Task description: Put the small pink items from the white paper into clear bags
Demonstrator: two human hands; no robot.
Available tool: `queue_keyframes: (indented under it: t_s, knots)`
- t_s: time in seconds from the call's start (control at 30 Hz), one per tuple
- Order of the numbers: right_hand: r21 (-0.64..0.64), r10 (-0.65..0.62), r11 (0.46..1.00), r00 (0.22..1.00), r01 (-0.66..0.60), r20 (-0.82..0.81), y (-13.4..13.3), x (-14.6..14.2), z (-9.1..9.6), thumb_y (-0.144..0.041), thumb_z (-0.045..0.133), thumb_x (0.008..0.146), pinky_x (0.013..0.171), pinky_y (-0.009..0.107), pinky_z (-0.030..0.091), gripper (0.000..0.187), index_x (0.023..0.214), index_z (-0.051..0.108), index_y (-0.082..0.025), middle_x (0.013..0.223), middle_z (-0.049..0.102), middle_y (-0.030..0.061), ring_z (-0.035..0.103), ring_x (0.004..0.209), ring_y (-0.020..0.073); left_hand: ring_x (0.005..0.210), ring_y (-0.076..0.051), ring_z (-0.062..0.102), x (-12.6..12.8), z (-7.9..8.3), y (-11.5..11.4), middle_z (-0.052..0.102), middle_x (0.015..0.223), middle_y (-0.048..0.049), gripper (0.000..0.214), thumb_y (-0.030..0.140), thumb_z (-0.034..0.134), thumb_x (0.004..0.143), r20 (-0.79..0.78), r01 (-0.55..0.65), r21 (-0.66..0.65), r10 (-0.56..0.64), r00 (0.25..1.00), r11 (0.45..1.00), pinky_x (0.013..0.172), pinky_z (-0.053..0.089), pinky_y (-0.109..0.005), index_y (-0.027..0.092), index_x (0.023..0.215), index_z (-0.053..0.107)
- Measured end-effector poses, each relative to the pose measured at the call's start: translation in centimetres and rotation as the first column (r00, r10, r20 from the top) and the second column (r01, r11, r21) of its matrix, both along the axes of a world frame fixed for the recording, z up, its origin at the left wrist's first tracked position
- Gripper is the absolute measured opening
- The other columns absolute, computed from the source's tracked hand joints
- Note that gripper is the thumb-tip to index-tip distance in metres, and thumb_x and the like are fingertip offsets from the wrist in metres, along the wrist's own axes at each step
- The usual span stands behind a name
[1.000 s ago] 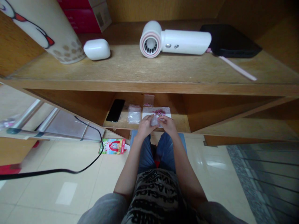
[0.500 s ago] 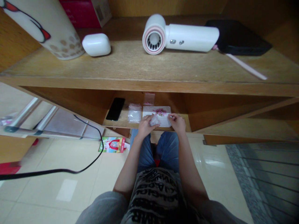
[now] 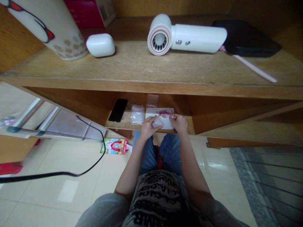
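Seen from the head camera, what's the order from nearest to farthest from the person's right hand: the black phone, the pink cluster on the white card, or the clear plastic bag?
1. Pink cluster: on the white card, just ahead of the right hand.
2. Clear plastic bag: left of the card.
3. Black phone: farthest left.

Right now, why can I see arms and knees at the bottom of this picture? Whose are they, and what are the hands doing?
These pictures come from one camera worn on a person's head, looking down, so you see what that person sees. The arms and knees are their own. Their left hand holds a small clear plastic bag on a wooden shelf. Their right hand has its fingers on a white sheet, near something small and pink, too tiny to tell. A black phone and another clear bag lie nearby. Above, on a higher shelf, lie a white hair dryer and a white rounded case.
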State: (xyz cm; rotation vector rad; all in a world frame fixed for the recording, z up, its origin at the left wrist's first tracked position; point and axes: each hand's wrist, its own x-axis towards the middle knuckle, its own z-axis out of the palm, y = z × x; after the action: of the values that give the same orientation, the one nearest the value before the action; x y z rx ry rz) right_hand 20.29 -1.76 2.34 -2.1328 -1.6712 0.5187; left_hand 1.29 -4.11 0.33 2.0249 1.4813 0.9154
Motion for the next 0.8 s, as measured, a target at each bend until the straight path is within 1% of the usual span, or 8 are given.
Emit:
queue_keyframes:
  t_s: [0.1, 0.2, 0.37, 0.47, 0.57, 0.63, 0.7, 0.8]
  knots:
    - [0.034, -0.007, 0.999, 1.0, 0.008, -0.026, -0.2, 0.1, -0.2, -0.038, 0.054, 0.079, 0.056, 0.024, 0.037, 0.024, 0.091, 0.07, -0.025, 0.072, 0.066, 0.0032, 0.06, 0.067, 0.0171, 0.089, -0.018, 0.059, 0.0, 0.1, 0.0, 0.062, 0.104, -0.007, 0.059, 0.045, 0.068, 0.07, -0.013, -0.001, -0.007, 0.001, 1.0, 1.0, 0.08, 0.049, -0.032, 0.019, 0.121, 0.053]
    - [0.093, 0.004, 0.996, 0.992, 0.008, -0.127, -0.4, 0.3, -0.7, -0.04, 0.054, 0.077, 0.054, 0.024, 0.035, 0.025, 0.087, 0.07, -0.023, 0.065, 0.062, 0.0011, 0.056, 0.06, 0.0149, 0.091, -0.019, 0.059, 0.1, 0.2, 0.0, 0.062, 0.105, -0.007, 0.059, 0.045, 0.069, 0.07, -0.015, -0.009, -0.011, 0.009, 1.0, 1.0, 0.081, 0.049, -0.033, 0.019, 0.121, 0.053]
    - [0.202, 0.177, 0.974, 0.914, -0.108, -0.366, -1.0, -0.2, -1.7, -0.046, 0.054, 0.076, 0.052, 0.024, 0.034, 0.031, 0.082, 0.068, -0.02, 0.057, 0.054, -0.0017, 0.048, 0.052, 0.0122, 0.097, -0.019, 0.058, 0.2, 0.1, -0.1, 0.061, 0.11, -0.0074, 0.058, 0.047, 0.068, 0.07, -0.014, -0.027, -0.014, 0.026, 1.0, 1.0, 0.085, 0.048, -0.033, 0.02, 0.12, 0.054]
    - [0.201, 0.238, 0.966, 0.871, -0.165, -0.429, -1.2, -1.0, -1.9, -0.047, 0.054, 0.075, 0.051, 0.024, 0.033, 0.032, 0.081, 0.068, -0.019, 0.055, 0.051, -0.0023, 0.046, 0.052, 0.0121, 0.101, -0.02, 0.058, 0.2, 0.0, 0.0, 0.061, 0.111, -0.007, 0.058, 0.048, 0.067, 0.07, -0.01, -0.02, -0.01, 0.02, 1.0, 1.0, 0.088, 0.047, -0.033, 0.02, 0.12, 0.054]
    - [0.172, 0.263, 0.963, 0.853, -0.206, -0.451, -1.2, -1.5, -1.9, -0.047, 0.054, 0.075, 0.051, 0.024, 0.032, 0.033, 0.081, 0.067, -0.018, 0.055, 0.051, -0.0022, 0.046, 0.052, 0.0121, 0.103, -0.02, 0.057, 0.2, -0.1, 0.0, 0.061, 0.111, -0.0071, 0.059, 0.049, 0.067, 0.07, 0.001, -0.011, 0.01, 0.011, 1.0, 1.0, 0.089, 0.047, -0.033, 0.02, 0.119, 0.054]
    - [0.173, 0.25, 0.966, 0.864, -0.192, -0.437, -1.2, -1.5, -1.8, -0.046, 0.053, 0.075, 0.051, 0.024, 0.033, 0.032, 0.082, 0.067, -0.019, 0.056, 0.051, -0.0022, 0.046, 0.052, 0.0121, 0.102, -0.02, 0.057, 0.2, -0.1, 0.1, 0.062, 0.111, -0.0071, 0.06, 0.049, 0.067, 0.069, 0.002, -0.009, 0.014, 0.009, 1.0, 1.0, 0.089, 0.047, -0.033, 0.019, 0.119, 0.054]
    - [0.18, 0.205, 0.973, 0.896, -0.144, -0.394, -1.2, -1.1, -1.6, -0.045, 0.052, 0.076, 0.052, 0.023, 0.033, 0.03, 0.083, 0.067, -0.019, 0.056, 0.052, -0.002, 0.048, 0.053, 0.0123, 0.101, -0.02, 0.057, 0.2, -0.2, 0.1, 0.061, 0.112, -0.0072, 0.06, 0.05, 0.067, 0.069, -0.003, -0.012, 0.01, 0.012, 1.0, 1.0, 0.088, 0.047, -0.033, 0.019, 0.119, 0.054]
    - [0.161, 0.092, 0.986, 0.952, -0.046, -0.293, -1.2, -0.5, -1.1, -0.042, 0.053, 0.077, 0.053, 0.023, 0.034, 0.027, 0.083, 0.068, -0.02, 0.059, 0.055, -0.0011, 0.051, 0.055, 0.0132, 0.103, -0.02, 0.057, 0.2, -0.2, 0.0, 0.061, 0.113, -0.0078, 0.059, 0.049, 0.066, 0.07, -0.003, -0.015, 0.017, 0.015, 1.0, 1.0, 0.089, 0.047, -0.033, 0.019, 0.12, 0.054]
